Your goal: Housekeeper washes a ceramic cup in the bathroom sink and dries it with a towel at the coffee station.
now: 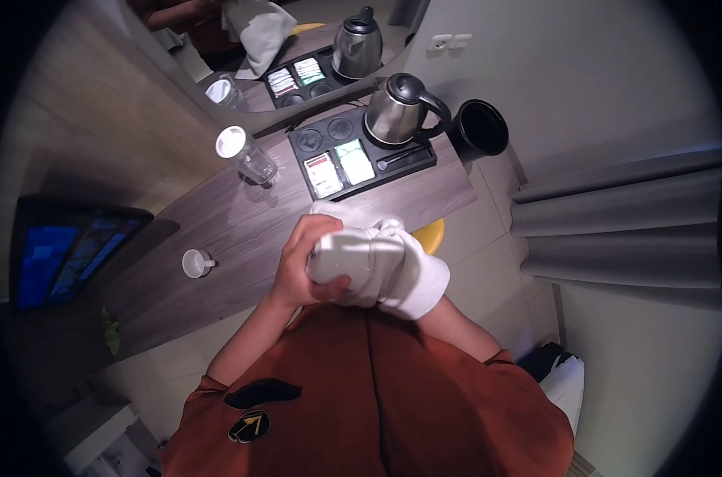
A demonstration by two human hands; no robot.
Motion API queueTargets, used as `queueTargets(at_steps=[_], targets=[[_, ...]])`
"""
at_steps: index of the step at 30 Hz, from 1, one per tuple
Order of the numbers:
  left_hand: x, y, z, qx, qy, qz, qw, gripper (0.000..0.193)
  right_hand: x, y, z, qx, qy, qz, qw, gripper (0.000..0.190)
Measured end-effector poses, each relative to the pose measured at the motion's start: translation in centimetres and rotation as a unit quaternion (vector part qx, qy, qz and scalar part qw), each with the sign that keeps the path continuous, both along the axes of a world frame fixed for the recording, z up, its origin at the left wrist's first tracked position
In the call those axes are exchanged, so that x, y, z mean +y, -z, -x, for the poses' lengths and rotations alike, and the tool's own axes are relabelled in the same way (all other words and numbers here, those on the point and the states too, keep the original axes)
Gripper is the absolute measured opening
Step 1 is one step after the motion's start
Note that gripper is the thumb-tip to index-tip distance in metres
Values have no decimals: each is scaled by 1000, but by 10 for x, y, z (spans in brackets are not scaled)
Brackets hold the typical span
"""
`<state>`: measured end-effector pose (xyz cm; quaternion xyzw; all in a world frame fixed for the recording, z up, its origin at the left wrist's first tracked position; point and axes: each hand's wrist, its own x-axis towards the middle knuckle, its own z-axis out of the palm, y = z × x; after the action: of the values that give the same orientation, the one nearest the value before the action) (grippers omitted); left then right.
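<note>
In front of my chest, my left hand (301, 262) grips a white cup (340, 256), its thumb and fingers around the near side. A white cloth (411, 280) covers my right hand and bunches against the cup's other side. The right hand's fingers are hidden under the cloth, so their grip does not show. Beyond my left hand, another white cup (197, 263) stands on the wooden desk (218, 226). A clear drinking glass with a white lid or cover (250, 158) stands farther up the desk.
A black tray (391, 170) holds sachets (355, 162) and a steel electric kettle (397, 113). A black bin (480, 128) stands past the desk's end, with a yellow stool (431, 235) nearer. A screen (75, 250) is at left, a mirror (301, 42) behind, grey curtains (623, 238) at right.
</note>
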<state>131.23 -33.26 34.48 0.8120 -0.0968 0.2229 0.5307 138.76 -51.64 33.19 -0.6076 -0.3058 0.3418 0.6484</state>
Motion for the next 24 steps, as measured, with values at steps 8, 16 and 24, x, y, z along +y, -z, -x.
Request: queueTargets(at_steps=[8,16,24], targets=[[-3,64,-110,141,-214,163,953,44,-55,-24,-44,-132,158,215,955,29],[100,254,-259,335,-354,66,870,69,-107,-3,-44,-144,121,183,965,27],[60,211,-336,539,-396,-138,730,111,-133,9,-66,-142,127,177,966,26]])
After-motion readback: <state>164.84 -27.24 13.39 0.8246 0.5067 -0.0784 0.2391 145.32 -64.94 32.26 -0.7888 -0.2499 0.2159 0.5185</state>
